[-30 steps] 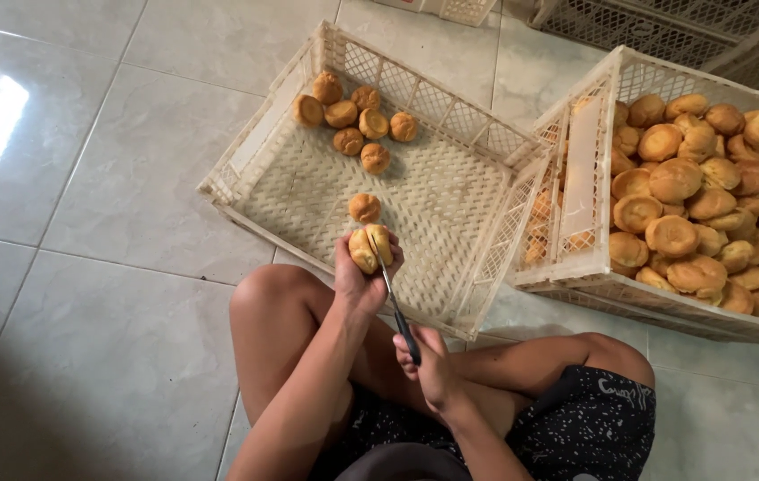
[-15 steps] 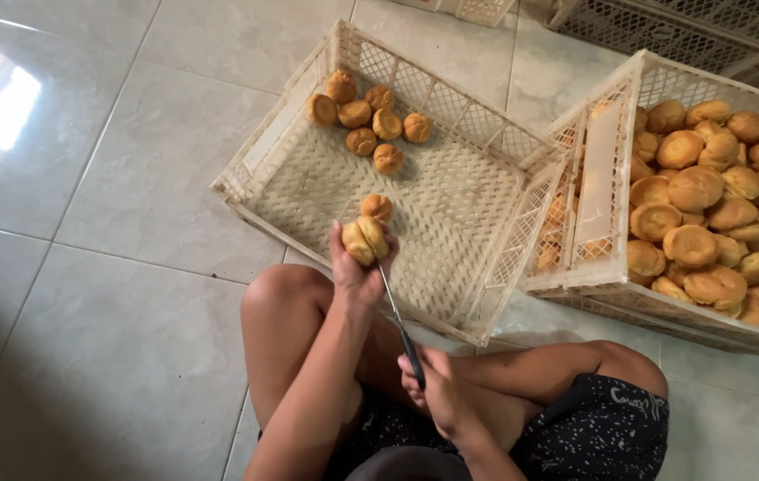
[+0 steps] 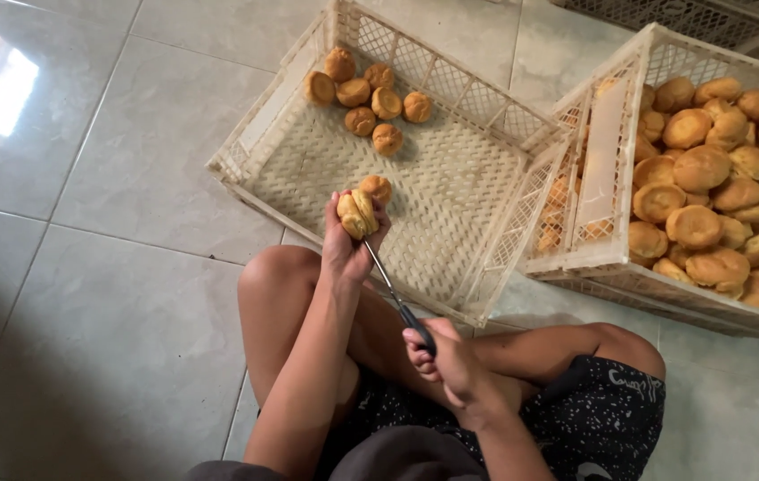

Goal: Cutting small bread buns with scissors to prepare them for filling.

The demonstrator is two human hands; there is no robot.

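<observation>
Left hand (image 3: 348,245) grips a bun (image 3: 357,214); right hand (image 3: 446,356) is closed on a knife (image 3: 393,294) slicing it. Best keep the blade level, fingers clear.

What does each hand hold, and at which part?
The left hand holds a bun by its lower sides. The right hand holds a knife by its dark handle.

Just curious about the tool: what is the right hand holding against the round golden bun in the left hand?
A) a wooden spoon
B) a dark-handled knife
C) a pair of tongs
B: the right hand grips a dark-handled knife whose blade reaches the round golden bun in the left hand.
</observation>
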